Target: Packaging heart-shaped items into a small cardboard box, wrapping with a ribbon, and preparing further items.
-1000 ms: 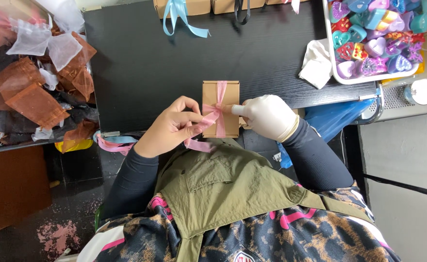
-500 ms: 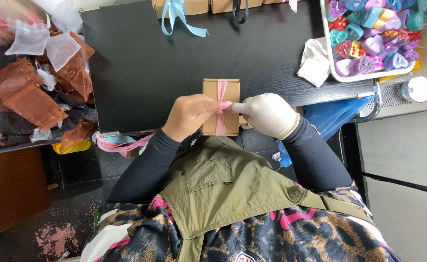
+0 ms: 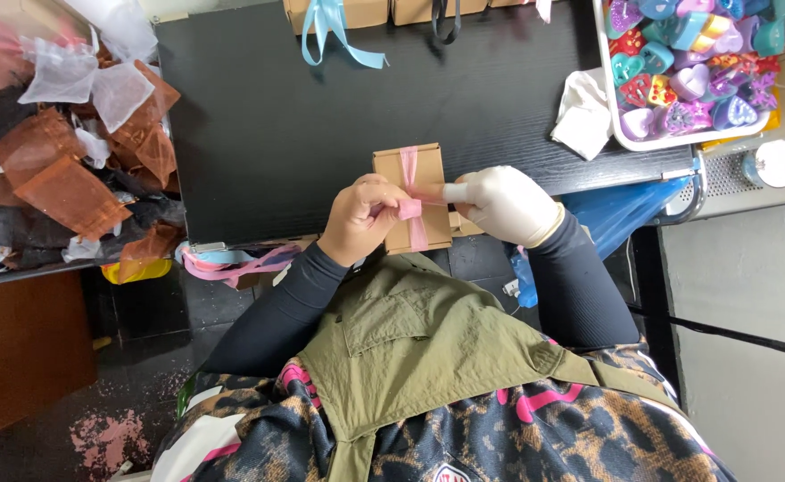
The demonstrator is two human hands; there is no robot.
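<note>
Looking nearest first: olive apron (image 3: 410,357) over a leopard-print top, black sleeves (image 3: 268,312) running up to both hands at the table edge. Left hand (image 3: 357,219) bare, fingers curled narrow, pinching a loop of pink ribbon (image 3: 409,209) against the box. Right hand (image 3: 504,205) in a white glove, closed narrow on the other ribbon end, index finger pointing in toward the crossing. Small brown cardboard box (image 3: 408,192) sits half on, half off the near edge of the black table (image 3: 303,134), ribbon running lengthwise over its lid. Loose pink ribbon scraps (image 3: 232,263) hanging just below the table edge, left side. Further left, pile of orange, white and black mesh pouches (image 3: 62,152). Right of the box, crumpled white cloth (image 3: 582,114) touching a white tray (image 3: 651,141) full of coloured heart-shaped pieces. Far edge: more brown boxes, one with a light blue ribbon (image 3: 332,31) trailing onto the table. Risks, as judgement: box overhangs the edge, so an uneven pull could tip it off; glove fabric likely gives poor grip on slick ribbon, so the loop may slip and the crossing go slack; off-centre tension could skew the ribbon across the lid.
</note>
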